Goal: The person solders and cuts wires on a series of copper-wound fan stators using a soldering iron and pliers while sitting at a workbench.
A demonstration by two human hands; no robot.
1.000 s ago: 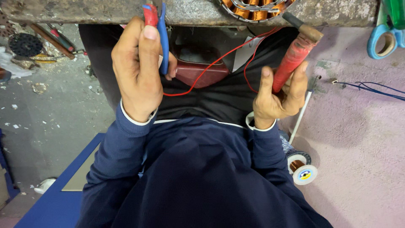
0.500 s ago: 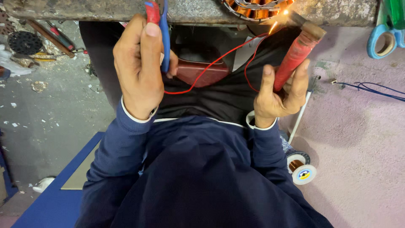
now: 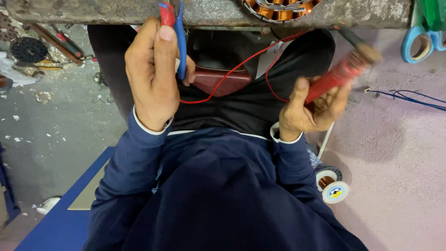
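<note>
Clenched around a pair of pliers with red and blue handles (image 3: 173, 28), the left hand (image 3: 153, 76) holds them upright, thumb pressed along the red handle, with the tool's nose hidden against the edge of the stone slab (image 3: 209, 11) just above the fist. Across from it, the right hand (image 3: 309, 109) wraps its fingers around the red handle of a soldering iron (image 3: 341, 74), which slants up and away from the palm; its dark tip is blurred and points toward the slab's edge.

Between the two hands a thin red wire (image 3: 223, 76) loops over the dark lap, running from beside the left fist up toward the slab. Just beside the left hand, behind the wire, lies a dark red block-shaped thing (image 3: 220, 80); what it is cannot be told. Above the right hand, resting on the slab, sits a motor stator with copper windings (image 3: 278, 9), only partly in view.

Farther out, below the right wrist, a small spool of copper wire (image 3: 331, 185) stands on the pinkish floor. Beyond the iron, a blue wire (image 3: 409, 97) trails across the floor, and a blue tape roll (image 3: 420, 44) lies near the top corner. Well off to the left hand's outer side, a black disc (image 3: 29, 49) and some hand tools (image 3: 60, 42) lie on the grey floor.
</note>
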